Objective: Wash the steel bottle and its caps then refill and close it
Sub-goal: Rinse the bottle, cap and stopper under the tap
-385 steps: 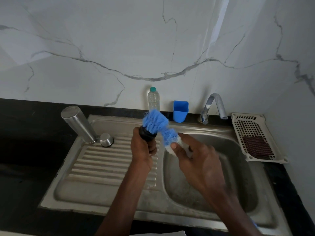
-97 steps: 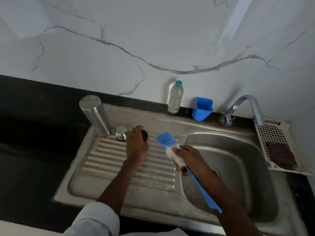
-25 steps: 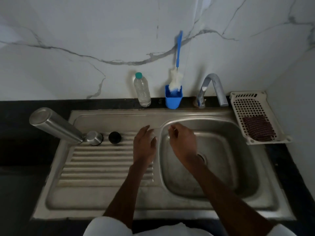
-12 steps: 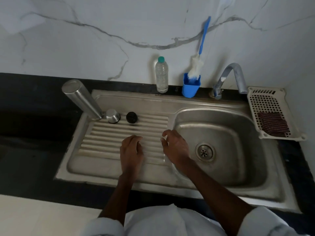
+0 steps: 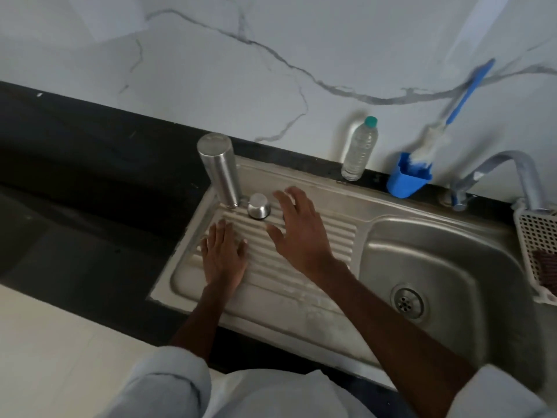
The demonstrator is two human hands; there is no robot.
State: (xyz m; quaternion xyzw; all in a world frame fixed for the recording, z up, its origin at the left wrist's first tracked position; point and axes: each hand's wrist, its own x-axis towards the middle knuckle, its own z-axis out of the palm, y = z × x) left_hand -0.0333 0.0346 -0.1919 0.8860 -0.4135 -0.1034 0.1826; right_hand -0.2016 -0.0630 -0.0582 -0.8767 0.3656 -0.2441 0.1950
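Observation:
The steel bottle (image 5: 221,170) stands upside down at the back left corner of the ribbed drainboard (image 5: 340,236). Just right of it sits the steel cap (image 5: 258,206). My right hand (image 5: 297,229) hovers spread open over the drainboard right of that cap, and it covers the spot where the small black cap lay; only a dark sliver shows by its fingers. My left hand (image 5: 224,256) lies flat and open on the ribs in front of the bottle. Neither hand holds anything.
A clear plastic bottle (image 5: 358,149) with a green cap stands at the wall. The blue bottle brush (image 5: 461,95) leans in a blue holder (image 5: 405,178). The tap (image 5: 497,173), sink basin (image 5: 437,267) and a white basket (image 5: 539,245) with a scrubber lie to the right.
My right hand has moved from the basin's edge up and left over the black cap, fingers spread. My left hand has slid left toward the bottle. The view has shifted left.

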